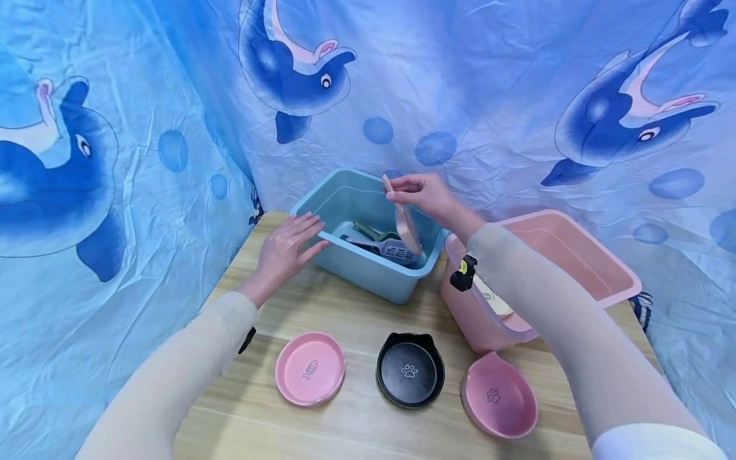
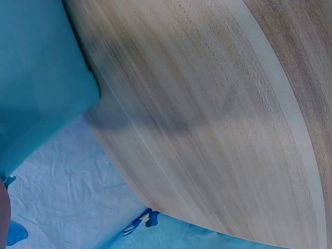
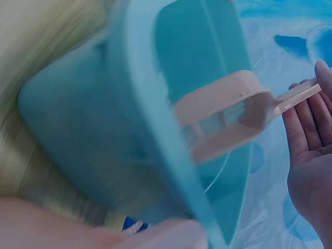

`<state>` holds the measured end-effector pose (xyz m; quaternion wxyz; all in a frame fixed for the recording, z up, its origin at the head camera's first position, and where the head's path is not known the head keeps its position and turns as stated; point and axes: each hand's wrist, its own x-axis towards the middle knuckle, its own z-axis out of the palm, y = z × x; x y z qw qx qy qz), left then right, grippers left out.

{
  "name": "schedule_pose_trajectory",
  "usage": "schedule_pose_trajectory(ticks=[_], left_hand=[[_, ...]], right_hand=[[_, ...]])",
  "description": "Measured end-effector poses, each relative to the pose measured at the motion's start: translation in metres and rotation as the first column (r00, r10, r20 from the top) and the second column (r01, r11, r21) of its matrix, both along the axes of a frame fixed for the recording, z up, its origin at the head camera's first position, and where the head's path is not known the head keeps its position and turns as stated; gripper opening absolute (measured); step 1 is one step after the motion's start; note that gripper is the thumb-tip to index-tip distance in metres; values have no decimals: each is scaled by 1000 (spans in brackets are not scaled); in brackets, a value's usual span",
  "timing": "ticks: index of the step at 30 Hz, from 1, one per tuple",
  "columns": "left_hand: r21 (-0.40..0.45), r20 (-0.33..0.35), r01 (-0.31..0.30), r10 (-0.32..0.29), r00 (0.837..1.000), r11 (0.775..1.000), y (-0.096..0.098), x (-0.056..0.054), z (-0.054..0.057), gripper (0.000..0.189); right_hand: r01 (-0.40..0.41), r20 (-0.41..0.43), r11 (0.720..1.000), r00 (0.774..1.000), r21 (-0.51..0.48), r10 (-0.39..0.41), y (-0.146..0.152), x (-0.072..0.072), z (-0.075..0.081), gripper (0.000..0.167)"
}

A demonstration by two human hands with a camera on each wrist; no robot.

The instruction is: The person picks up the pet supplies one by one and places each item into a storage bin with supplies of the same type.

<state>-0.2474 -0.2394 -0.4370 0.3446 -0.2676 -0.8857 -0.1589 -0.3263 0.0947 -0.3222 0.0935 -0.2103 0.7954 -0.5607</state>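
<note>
My right hand (image 1: 427, 194) pinches the handle of a beige litter scoop (image 1: 407, 230). The scoop hangs head down inside the blue bin (image 1: 359, 260); in the right wrist view its slotted head (image 3: 220, 101) shows beyond the rim. Fingers spread and fairly straight, my left hand (image 1: 287, 248) rests on the bin's front left rim. On the bin's floor lie a grey-lilac slotted scoop (image 1: 397, 251) and a green scoop (image 1: 370, 230), partly overlapping, with something dark beneath them. The left wrist view shows mostly tabletop and the bin's side.
Right of the blue bin stands a pink bin (image 1: 615, 281), holding a cream item (image 1: 493, 299) partly hidden by my right arm. Along the wooden table (image 1: 351, 434) sit a pink fish-print bowl (image 1: 310, 390), a black paw-print bowl (image 1: 409, 390) and a darker pink bowl (image 1: 506, 415). Dolphin-print cloth hangs behind.
</note>
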Motion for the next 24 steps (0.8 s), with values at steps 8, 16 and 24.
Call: schedule_pose_trajectory(ticks=[8,16,24], left_hand=[[8,-11,15,-15,1000,1000,-1,-1,-1,48],[7,-24,24,-24,999,1000,-1,0,0,48],[12,-54,38,-37,998,999,0,-2,-1,50]], right_hand=[[-52,17,994,999,97,51,12,-1,-14,50],[-38,21,988,999,147,35,34,10,-1,55],[-66,2,967,998,245,68,82,35,23,55]])
